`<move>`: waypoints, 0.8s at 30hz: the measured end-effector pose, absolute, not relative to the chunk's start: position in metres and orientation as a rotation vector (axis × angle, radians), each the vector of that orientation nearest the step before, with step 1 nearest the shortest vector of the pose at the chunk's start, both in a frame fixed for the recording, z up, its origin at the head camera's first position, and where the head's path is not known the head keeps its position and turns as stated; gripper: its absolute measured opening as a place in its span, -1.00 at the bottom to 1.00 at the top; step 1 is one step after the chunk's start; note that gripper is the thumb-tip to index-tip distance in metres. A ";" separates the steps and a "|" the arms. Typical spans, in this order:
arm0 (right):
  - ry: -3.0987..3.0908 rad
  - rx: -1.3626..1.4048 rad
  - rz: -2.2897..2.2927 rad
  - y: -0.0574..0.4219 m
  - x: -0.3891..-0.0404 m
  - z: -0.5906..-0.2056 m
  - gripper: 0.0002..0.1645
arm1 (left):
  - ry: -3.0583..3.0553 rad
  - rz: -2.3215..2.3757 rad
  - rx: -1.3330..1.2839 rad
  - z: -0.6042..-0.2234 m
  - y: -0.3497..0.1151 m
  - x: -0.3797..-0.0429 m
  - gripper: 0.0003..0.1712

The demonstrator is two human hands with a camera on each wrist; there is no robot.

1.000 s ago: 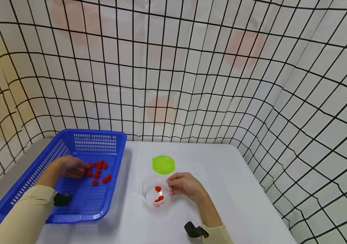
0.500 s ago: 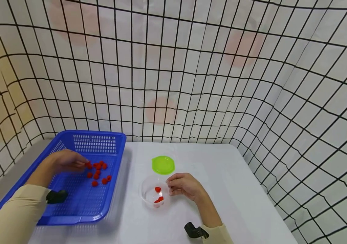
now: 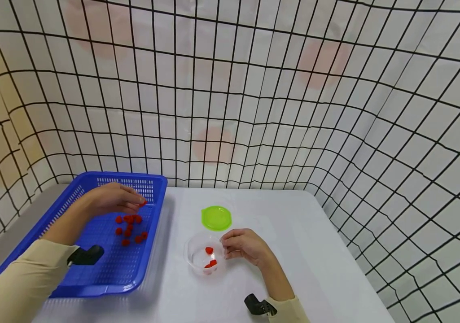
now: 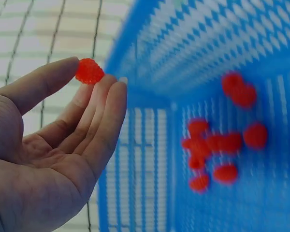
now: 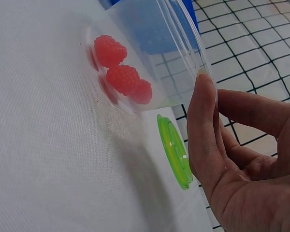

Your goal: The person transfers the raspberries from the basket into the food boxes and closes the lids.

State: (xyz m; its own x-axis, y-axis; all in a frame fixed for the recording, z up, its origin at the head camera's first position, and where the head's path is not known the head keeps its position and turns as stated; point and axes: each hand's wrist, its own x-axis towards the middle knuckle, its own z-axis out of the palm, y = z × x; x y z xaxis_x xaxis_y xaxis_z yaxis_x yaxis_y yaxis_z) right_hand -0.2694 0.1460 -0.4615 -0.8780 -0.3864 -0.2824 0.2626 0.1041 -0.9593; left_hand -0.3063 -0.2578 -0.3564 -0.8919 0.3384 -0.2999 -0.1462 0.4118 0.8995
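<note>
My left hand (image 3: 114, 198) pinches one raspberry (image 4: 89, 71) between thumb and fingertips, above the far part of the blue basket (image 3: 142, 269). Below it, several more raspberries (image 3: 129, 228) lie loose on the basket floor. Thumb and fingers of my right hand (image 3: 243, 246) pinch the rim of a clear plastic bowl (image 3: 194, 259) at its right side. The bowl stands on the white table, and 3 raspberries (image 5: 122, 79) lie at its bottom.
A bright green lid (image 3: 216, 218) lies flat on the white table (image 3: 286, 224) just behind the bowl. White sheeting with a black grid (image 3: 238, 112) rises at the back and both sides.
My left hand has risen from the raspberries in the basket and moved right and away, with one raspberry between its fingertips. The right hand and the bowl have stayed in place.
</note>
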 end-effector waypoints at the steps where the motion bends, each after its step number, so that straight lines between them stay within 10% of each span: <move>1: 1.919 -0.119 -1.824 0.146 -0.269 -0.461 -0.71 | 2.231 1.484 0.179 -0.354 -0.251 -0.305 -0.52; 24: 1.927 -0.124 -1.808 0.147 -0.271 -0.461 -0.58 | 2.159 1.395 0.236 -0.360 -0.143 -0.293 -0.68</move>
State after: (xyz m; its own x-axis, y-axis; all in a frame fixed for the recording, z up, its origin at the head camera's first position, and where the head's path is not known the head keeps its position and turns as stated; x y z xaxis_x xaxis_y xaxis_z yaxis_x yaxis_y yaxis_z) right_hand -0.2714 0.1474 -0.4614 -0.8754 -0.3896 -0.2862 0.2609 0.1177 -0.9582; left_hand -0.2927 -0.1427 -0.3602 -0.8316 0.4284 -0.3533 -0.1458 0.4455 0.8834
